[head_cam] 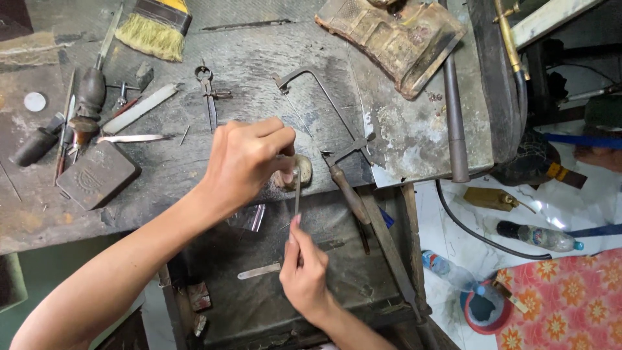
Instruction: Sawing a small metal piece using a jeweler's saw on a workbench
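Fingers of my right hand (pixel 304 269) are pinched shut around the lower end of a thin metal file (pixel 297 194), which stands nearly upright between my two hands. Just under that hand a flat metal strip (pixel 259 271) lies in the dark tray (pixel 337 285) below the bench. Further up, my left hand (pixel 249 159) is curled closed, its fingertips pressing something small I cannot make out against the bench pin (pixel 302 170), where the file's top meets it. Right of it rests a jeweller's saw (pixel 337 136). Beyond, on the worn workbench (pixel 194 162), lie dividers (pixel 208 91), and farthest off, a yellow-bristled brush (pixel 155 29).
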